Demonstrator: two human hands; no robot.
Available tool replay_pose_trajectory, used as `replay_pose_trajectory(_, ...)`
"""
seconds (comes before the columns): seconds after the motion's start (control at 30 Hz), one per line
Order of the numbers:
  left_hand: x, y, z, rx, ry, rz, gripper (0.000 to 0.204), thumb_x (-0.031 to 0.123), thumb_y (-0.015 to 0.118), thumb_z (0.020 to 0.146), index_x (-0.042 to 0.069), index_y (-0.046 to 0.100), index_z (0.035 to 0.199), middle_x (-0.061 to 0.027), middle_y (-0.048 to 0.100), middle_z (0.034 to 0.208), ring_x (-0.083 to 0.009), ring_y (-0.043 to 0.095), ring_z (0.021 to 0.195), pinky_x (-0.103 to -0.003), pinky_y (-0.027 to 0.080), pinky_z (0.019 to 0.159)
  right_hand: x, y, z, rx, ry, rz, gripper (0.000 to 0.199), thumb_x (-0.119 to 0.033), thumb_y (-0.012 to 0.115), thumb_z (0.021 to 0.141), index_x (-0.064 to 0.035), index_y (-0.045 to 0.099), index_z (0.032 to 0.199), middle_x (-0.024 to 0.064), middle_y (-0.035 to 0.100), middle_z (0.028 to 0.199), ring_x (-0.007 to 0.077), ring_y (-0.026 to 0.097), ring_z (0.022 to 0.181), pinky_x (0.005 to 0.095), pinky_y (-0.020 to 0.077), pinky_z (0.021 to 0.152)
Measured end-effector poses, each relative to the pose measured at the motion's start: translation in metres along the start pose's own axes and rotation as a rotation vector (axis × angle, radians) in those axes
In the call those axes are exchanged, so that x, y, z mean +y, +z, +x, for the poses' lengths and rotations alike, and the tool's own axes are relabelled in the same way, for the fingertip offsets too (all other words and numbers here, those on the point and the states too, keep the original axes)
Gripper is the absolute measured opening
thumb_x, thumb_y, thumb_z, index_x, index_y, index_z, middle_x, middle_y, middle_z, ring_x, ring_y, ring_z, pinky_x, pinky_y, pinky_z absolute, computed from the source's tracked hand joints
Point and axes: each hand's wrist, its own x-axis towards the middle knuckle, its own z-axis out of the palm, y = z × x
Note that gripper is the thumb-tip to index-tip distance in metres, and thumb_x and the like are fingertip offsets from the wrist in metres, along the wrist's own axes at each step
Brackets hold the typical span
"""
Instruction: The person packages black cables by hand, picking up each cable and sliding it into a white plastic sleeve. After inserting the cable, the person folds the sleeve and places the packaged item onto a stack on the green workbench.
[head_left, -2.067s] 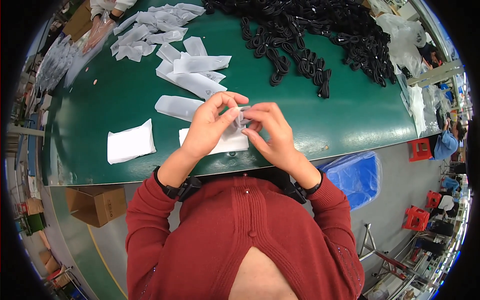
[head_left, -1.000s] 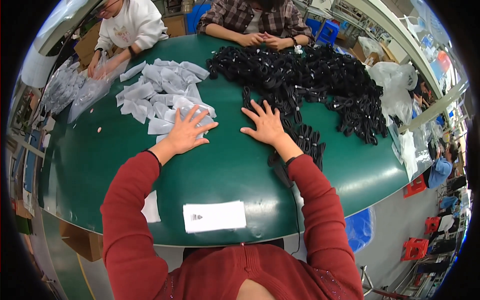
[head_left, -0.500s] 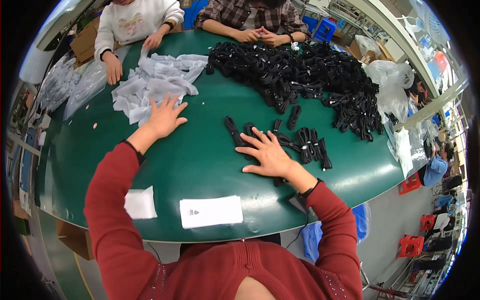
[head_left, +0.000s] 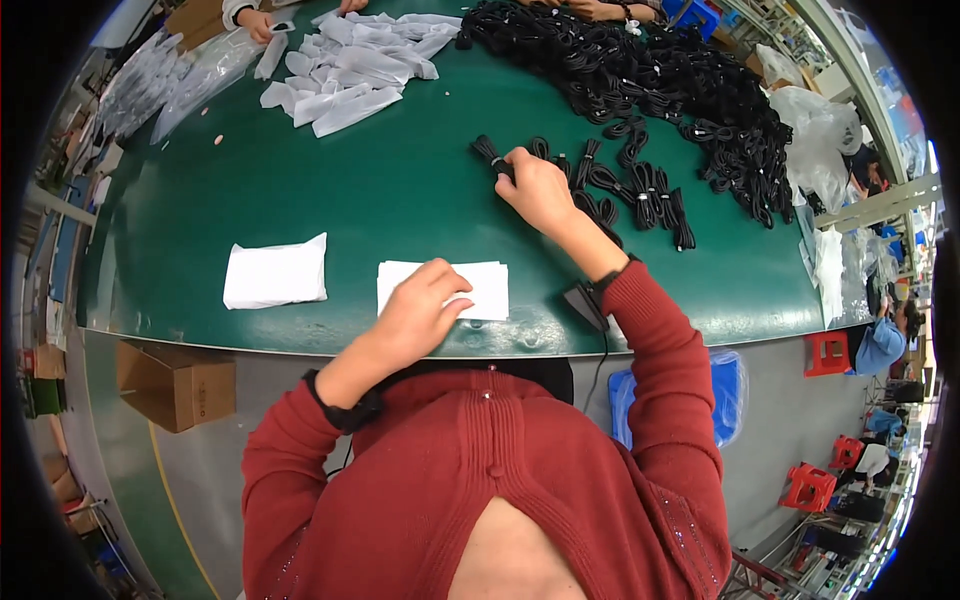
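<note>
My left hand (head_left: 420,312) rests over a stack of white paper slips (head_left: 488,290) near the table's front edge. Its fingers are bent and the thumb is apart from them, with no slip seen lifted. Farther right, my right hand (head_left: 540,195) closes its fingers and thumb round a coiled black cable (head_left: 487,150), whose far end sticks out. Several more black cable bundles (head_left: 652,195) lie just right of that hand. A pile of white paper or packets (head_left: 276,275) sits on the left.
Thin whitish bags (head_left: 365,62) are heaped at the far left, where a co-worker's hand (head_left: 258,25) holds one. A big mound of black cables (head_left: 650,75) covers the far right. By my right wrist lies a small black device (head_left: 585,303) with a cord.
My left hand has come back from the whitish bags to the paper slips. My right hand, spread over the cables before, is now closed on one. The view has tilted toward me.
</note>
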Motion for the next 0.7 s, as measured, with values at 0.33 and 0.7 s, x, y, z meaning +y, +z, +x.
replay_pose_trajectory(0.33,-0.017,0.054,0.013,0.102,0.203,0.152,0.013,0.004,0.069,0.081,0.002,0.06,0.09,-0.0129,0.055,0.085,-0.03,0.058,0.075,-0.038,0.049,0.068,-0.038,-0.086,-0.155,0.002,0.173,0.39,0.027,-0.003,0.066,0.082,-0.001,0.061,0.108,0.0105,0.065,0.08,0.0222,0.061,0.063,0.0305,0.0481,0.059)
replay_pose_trajectory(0.7,-0.016,0.051,0.014,0.122,-0.173,-0.266,0.009,-0.002,0.064,0.085,0.0,0.057,0.09,-0.01,0.059,0.085,-0.022,0.057,0.069,-0.031,0.049,0.068,-0.042,-0.097,-0.189,0.043,-0.227,0.129,0.035,0.0,0.068,0.073,-0.0018,0.062,0.107,0.0106,0.058,0.077,0.0289,0.058,0.066,0.0363,0.0486,0.06)
